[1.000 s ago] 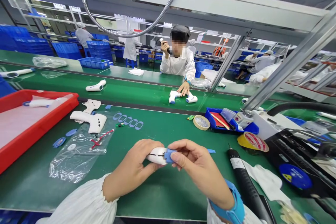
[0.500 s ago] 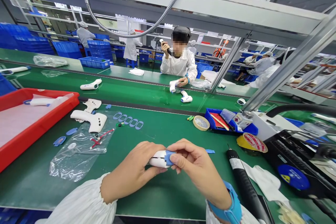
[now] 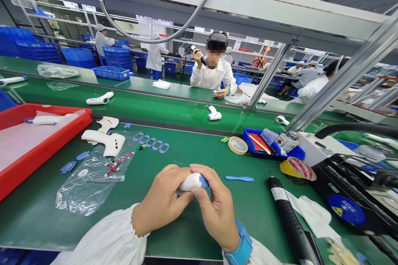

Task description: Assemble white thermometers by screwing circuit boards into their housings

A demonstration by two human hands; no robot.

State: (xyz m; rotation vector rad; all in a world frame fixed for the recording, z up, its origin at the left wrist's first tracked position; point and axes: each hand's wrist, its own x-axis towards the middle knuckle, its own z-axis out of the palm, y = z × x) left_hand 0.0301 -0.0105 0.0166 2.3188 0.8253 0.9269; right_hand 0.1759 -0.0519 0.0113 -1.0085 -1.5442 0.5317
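Beyond a green belt [image 3: 161, 112], a co-worker [image 3: 213, 75] in white faces the worktop [image 3: 199, 149]. Near its front edge, the left hand [image 3: 166, 196] is curled around a white casing [image 3: 189, 183]; the right hand [image 3: 216, 209], thumb and fingers bent, grips the casing's blue end. Nearby are a blue strip [image 3: 239, 179], a screwdriver [image 3: 284, 209], a clear bag [image 3: 81, 198] and a red tray [image 3: 46, 155].

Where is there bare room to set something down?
One bare patch lies beyond the held white-and-blue piece, between the blue rings and the beige tape roll. Another lies nearer than the blue strip, between the right hand and the black screwdriver. It is crowded left, around the plastic bag and white shells, and right, around the blue tray.
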